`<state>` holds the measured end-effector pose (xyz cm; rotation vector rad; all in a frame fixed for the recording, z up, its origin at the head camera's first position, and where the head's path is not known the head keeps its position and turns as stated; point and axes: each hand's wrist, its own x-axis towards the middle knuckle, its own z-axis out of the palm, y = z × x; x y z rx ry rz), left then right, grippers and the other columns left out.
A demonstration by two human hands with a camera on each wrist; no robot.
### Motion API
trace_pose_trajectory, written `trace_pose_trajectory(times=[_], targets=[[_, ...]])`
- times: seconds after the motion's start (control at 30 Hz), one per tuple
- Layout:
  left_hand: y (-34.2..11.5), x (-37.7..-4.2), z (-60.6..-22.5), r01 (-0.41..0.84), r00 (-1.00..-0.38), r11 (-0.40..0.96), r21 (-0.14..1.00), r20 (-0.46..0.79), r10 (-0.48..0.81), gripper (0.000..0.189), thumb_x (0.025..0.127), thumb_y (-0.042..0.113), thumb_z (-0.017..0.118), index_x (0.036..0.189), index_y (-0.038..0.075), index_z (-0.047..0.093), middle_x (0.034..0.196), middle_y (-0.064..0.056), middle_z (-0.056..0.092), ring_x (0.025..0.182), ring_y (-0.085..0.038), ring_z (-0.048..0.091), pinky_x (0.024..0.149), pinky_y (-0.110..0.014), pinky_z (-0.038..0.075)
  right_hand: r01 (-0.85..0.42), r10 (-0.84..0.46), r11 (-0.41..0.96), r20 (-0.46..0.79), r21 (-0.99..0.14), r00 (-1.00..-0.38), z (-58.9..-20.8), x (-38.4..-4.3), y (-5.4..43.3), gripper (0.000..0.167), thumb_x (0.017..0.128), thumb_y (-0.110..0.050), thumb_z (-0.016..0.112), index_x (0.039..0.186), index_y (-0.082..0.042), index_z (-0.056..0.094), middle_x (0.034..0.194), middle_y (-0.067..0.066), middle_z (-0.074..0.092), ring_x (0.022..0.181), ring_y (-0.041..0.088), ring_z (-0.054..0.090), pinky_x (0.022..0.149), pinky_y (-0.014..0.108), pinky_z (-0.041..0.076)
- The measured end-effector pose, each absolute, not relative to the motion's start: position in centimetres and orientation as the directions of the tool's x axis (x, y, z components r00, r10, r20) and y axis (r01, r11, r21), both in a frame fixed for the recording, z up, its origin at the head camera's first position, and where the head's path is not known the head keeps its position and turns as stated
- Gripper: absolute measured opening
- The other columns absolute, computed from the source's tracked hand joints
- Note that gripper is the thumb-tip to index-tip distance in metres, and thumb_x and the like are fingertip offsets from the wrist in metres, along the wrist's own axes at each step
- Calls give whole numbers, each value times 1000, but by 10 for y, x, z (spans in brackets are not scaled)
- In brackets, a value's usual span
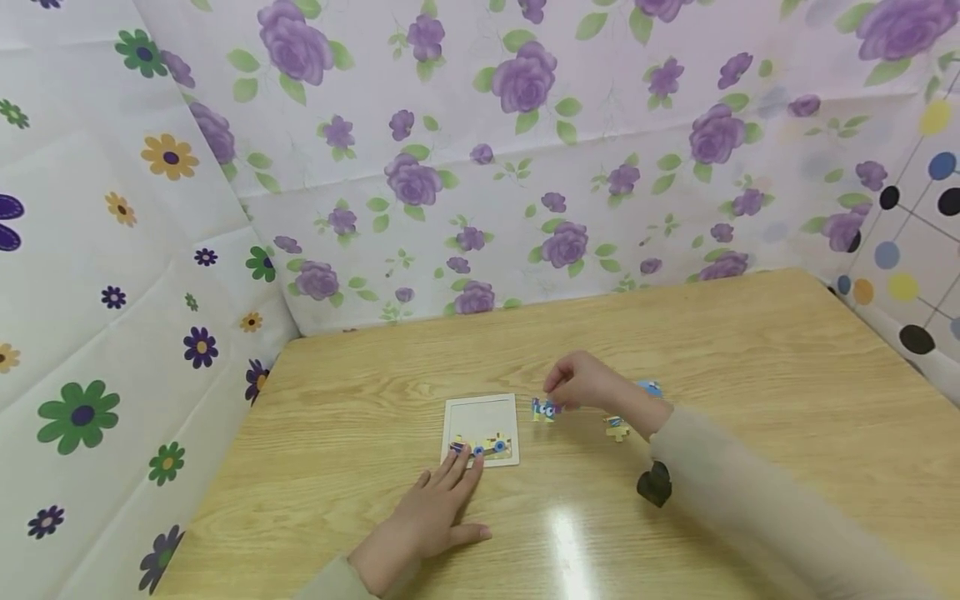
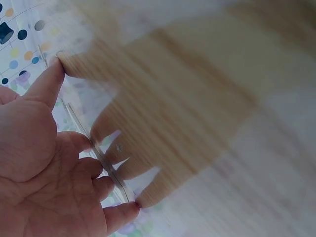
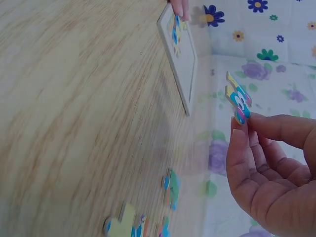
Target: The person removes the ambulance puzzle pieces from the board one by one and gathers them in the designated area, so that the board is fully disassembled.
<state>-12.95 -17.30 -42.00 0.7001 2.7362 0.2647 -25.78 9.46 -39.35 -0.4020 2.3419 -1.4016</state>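
Observation:
Between thumb and fingertips my right hand (image 1: pixel 581 382) pinches a puzzle piece (image 3: pixel 239 98) with eyes printed on it, in blue, yellow and purple. In the right wrist view the piece hangs above the table, to the right of the white puzzle tray (image 1: pixel 480 408). My left hand (image 1: pixel 435 508) lies with its fingers extended, fingertips on the tray's lower edge. Along the bottom of that tray sit joined puzzle pieces (image 1: pixel 491 446) showing yellow and blue wheel shapes. The left fingers partly cover them.
Loose puzzle pieces (image 1: pixel 617 432) lie on the wooden table (image 1: pixel 360 400) under and beside the right forearm, with a blue piece (image 1: pixel 651 388) farther back. A dark object (image 1: pixel 655 484) shows at the right wrist. Flowered cloth (image 1: pixel 420 242) stands behind the table and at its left.

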Motion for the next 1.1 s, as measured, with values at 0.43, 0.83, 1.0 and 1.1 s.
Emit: trace_pose_trajectory(times=[0.43, 0.83, 1.0, 1.1], targets=[[-174, -129, -421, 438, -834, 858, 268, -236, 499, 89, 87, 56, 57, 152, 7, 20, 158, -19, 14, 145, -36, 16, 106, -65, 26, -31, -438, 457, -195, -889, -878, -406, -255, 120, 8, 84, 5, 60, 93, 7, 61, 75, 5, 58, 62, 12, 50, 58, 23, 47], [-174, -128, -421, 451, -831, 859, 242, -236, 503, 89, 87, 57, 55, 152, 7, 20, 158, -18, 14, 145, -36, 17, 107, -67, 21, -20, -427, 497, -224, -867, -876, -421, -251, 128, 6, 84, 8, 60, 89, 7, 62, 76, 5, 59, 63, 12, 51, 58, 23, 46], [-174, -128, -421, 454, -831, 858, 238, -234, 505, 89, 87, 56, 56, 152, 7, 19, 158, -18, 14, 145, -36, 17, 108, -67, 21, -39, -395, 541, -213, -840, -893, -424, -251, 126, 5, 82, 7, 62, 84, 3, 63, 75, 7, 61, 63, 14, 55, 58, 25, 48], [-174, -129, -421, 456, -832, 858, 236, -228, 505, 89, 87, 55, 56, 152, 6, 19, 158, -18, 15, 145, -36, 17, 108, -65, 22, -33, -383, 560, -223, -828, -896, -422, -251, 125, 6, 82, 7, 62, 83, 2, 63, 76, 8, 62, 66, 16, 59, 60, 27, 51]])
